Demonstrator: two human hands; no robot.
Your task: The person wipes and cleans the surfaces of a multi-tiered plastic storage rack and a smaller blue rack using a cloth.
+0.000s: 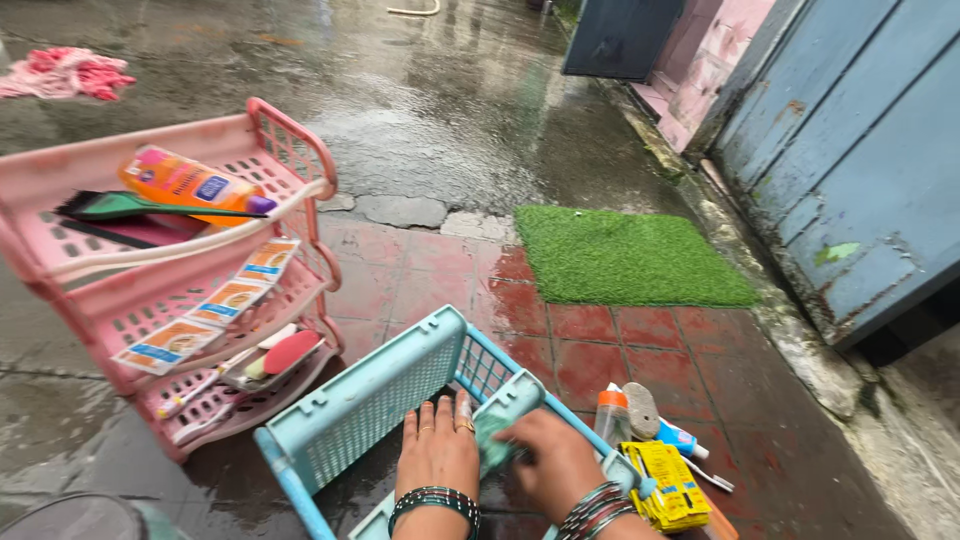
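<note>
Both hands work on the light-blue plastic rack at the bottom edge: left hand lies flat, fingers spread, bracing the frame, and right hand is closed on a greenish scrub cloth pressed to the rack's corner. Best kept braced, rubbing short strokes along the mesh. Beyond: yellow packet, pink tiered rack, green turf mat.

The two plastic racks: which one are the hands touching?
The light blue rack. Both the left hand and right hand rest on it; the pink rack stands apart, full of things.
</note>
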